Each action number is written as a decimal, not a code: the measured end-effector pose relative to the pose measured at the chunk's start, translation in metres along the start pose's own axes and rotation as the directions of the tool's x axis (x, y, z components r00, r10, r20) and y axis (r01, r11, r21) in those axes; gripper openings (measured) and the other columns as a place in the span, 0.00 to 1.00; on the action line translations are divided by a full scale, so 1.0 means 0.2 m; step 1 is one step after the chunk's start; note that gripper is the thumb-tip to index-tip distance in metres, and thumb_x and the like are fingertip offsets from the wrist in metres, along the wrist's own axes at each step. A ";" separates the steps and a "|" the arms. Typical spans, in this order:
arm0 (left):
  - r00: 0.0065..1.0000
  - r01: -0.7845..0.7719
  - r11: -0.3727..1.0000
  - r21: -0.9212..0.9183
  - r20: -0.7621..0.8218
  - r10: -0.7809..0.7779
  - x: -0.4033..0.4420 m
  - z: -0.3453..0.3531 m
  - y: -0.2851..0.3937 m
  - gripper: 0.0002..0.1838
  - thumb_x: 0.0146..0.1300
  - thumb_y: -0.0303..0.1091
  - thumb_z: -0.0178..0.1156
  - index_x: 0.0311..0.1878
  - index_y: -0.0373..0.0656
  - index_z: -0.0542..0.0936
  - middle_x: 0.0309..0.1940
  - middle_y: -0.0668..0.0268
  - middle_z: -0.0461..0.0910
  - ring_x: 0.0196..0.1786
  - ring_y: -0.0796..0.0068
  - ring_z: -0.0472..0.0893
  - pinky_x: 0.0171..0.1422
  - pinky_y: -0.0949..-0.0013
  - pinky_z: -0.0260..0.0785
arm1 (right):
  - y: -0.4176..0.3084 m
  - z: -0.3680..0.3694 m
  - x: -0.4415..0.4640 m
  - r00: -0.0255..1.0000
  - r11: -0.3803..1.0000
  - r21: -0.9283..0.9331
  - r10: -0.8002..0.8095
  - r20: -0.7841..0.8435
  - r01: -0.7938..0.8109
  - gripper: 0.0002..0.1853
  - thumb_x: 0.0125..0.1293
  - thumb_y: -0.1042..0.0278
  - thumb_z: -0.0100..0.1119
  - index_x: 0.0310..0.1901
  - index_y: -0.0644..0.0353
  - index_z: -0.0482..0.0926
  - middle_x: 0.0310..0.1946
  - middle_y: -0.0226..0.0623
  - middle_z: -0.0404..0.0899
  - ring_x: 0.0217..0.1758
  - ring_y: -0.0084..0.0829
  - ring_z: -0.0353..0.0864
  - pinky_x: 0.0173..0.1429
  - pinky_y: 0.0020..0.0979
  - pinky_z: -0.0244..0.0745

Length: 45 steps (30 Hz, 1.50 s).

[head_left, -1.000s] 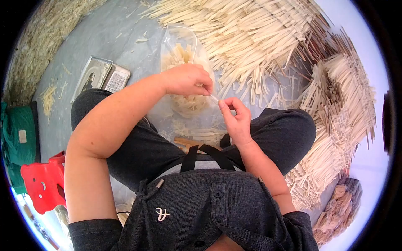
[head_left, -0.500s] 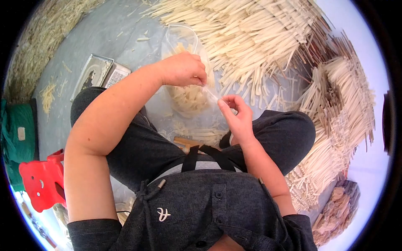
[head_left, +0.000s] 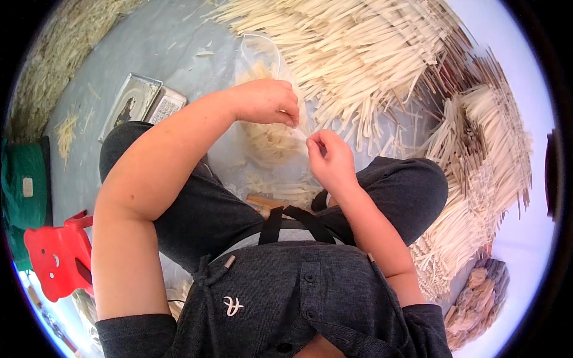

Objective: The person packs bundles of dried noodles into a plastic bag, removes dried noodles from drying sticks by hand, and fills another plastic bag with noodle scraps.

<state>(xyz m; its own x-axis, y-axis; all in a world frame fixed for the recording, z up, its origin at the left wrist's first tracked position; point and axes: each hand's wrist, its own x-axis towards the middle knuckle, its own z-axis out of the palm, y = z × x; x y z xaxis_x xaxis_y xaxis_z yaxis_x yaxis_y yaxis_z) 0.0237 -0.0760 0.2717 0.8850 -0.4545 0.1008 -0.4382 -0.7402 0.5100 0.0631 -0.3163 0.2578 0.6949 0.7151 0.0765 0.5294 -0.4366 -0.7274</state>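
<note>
A clear plastic bag (head_left: 271, 146) lies on the floor before my crossed legs, holding pale, flat dried strips. Its white edge curves up at the far end. Over the bag, my left hand (head_left: 268, 102) has its fingers closed in a pinch on the edge at its right side. Just to the right, my right hand (head_left: 330, 158) pinches the same edge between thumb and fingers. A short stretch of edge runs between the two hands. Part of the bag is hidden under my left hand.
A digital scale (head_left: 140, 104) sits to the left. Large heaps of pale strips (head_left: 370, 53) spread at the back and right. At left are a red plastic stool (head_left: 57, 262) and a green bag (head_left: 27, 185). A wooden piece (head_left: 262, 201) lies between my legs.
My right hand has shifted slightly up and left, closer to my left hand. The left hand has moved a little right and down, both keeping to the bag's edge.
</note>
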 end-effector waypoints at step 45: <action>0.991 -0.109 0.994 0.001 -0.079 0.109 0.08 0.11 0.16 0.05 0.61 0.37 0.63 0.35 0.48 0.83 0.34 0.65 0.81 0.44 0.58 0.78 0.50 0.57 0.70 | 0.07 -0.01 -0.12 0.977 0.975 0.145 -0.149 -0.154 0.171 0.03 0.63 0.78 0.63 0.37 0.65 0.79 0.30 0.40 0.78 0.28 0.30 0.78 0.36 0.29 0.74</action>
<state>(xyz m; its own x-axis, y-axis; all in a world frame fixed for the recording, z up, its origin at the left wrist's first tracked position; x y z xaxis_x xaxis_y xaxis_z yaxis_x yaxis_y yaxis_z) 0.0200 -0.1179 0.2716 0.8417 -0.4919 0.2228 -0.5323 -0.6864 0.4955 0.0544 -0.3411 0.2477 0.6751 0.6793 0.2878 0.5641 -0.2240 -0.7947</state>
